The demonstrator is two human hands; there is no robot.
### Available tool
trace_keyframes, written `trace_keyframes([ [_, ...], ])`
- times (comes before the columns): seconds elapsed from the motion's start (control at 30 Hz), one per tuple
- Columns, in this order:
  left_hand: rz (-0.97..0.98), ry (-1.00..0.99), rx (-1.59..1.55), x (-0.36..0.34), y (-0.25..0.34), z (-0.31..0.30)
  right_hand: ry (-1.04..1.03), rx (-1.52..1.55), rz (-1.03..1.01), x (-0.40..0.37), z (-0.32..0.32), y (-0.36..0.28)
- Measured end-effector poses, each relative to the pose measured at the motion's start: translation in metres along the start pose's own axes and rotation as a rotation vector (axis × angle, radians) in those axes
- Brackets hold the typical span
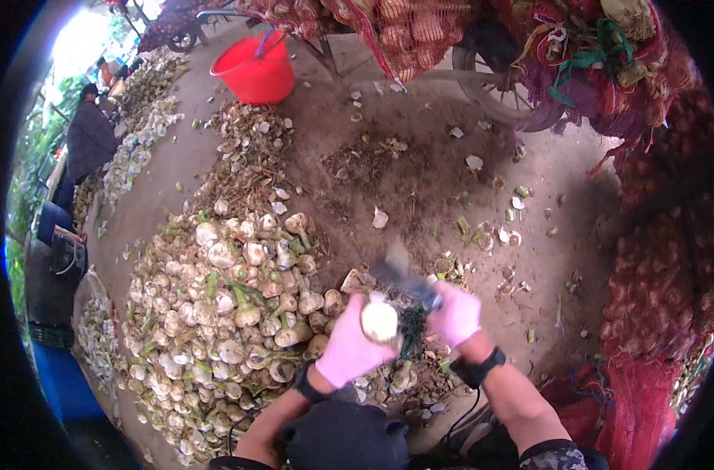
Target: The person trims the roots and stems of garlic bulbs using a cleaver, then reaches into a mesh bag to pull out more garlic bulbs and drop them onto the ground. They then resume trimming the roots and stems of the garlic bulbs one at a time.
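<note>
My left hand (352,345), in a pale pink glove, is closed around a white garlic bulb (379,320). In my right hand (456,315), gloved alike, is the handle of a knife (408,280); its dark blade is smeared by motion and points up and left, above and apart from the bulb. A large heap of garlic bulbs (224,313), many with cut green stems, lies on the ground to the left of my hands. Dark green netting or twine (412,330) shows between my two hands.
A red bucket (255,70) stands beyond the heap. Filled red mesh sacks (654,266) line the right side, and more hang over a wheeled cart (506,86). Peelings (247,145) litter the dirt floor. Another person (92,137) sits at far left.
</note>
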State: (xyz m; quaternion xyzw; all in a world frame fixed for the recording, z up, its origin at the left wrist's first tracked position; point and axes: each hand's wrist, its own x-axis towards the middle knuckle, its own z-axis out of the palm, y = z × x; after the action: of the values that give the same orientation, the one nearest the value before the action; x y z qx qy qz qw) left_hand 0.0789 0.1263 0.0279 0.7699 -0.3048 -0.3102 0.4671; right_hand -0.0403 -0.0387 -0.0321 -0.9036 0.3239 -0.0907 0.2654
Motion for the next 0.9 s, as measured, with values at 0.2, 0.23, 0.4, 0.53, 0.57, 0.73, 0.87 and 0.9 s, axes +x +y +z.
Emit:
trace_keyframes([
  [0.2,-0.288,0.168,-0.258,-0.008,-0.020,-0.036,0.161,0.097,0.135,-0.004,-0.026,0.023],
  [0.23,-0.186,0.255,-0.133,-0.011,-0.033,-0.048,0.115,0.130,0.216,-0.003,-0.027,0.024],
  [0.4,-0.094,0.667,1.010,-0.050,-0.078,-0.120,0.154,0.572,0.235,0.017,-0.080,-0.008],
  [0.53,-0.179,0.500,0.331,-0.024,-0.081,-0.120,0.306,1.210,0.072,0.025,-0.115,-0.028],
  [0.57,-0.069,0.429,-0.113,-0.008,-0.074,-0.114,0.310,1.157,0.133,0.025,-0.123,-0.028],
  [0.73,0.399,0.137,-0.055,0.059,0.117,-0.048,0.423,1.056,0.094,0.023,-0.169,-0.031],
  [0.87,0.687,-0.023,-0.210,0.112,0.205,-0.007,0.463,1.119,0.040,0.016,-0.189,-0.033],
  [0.9,0.705,-0.055,-0.292,0.124,0.221,0.004,0.472,1.135,0.027,0.014,-0.194,-0.039],
])
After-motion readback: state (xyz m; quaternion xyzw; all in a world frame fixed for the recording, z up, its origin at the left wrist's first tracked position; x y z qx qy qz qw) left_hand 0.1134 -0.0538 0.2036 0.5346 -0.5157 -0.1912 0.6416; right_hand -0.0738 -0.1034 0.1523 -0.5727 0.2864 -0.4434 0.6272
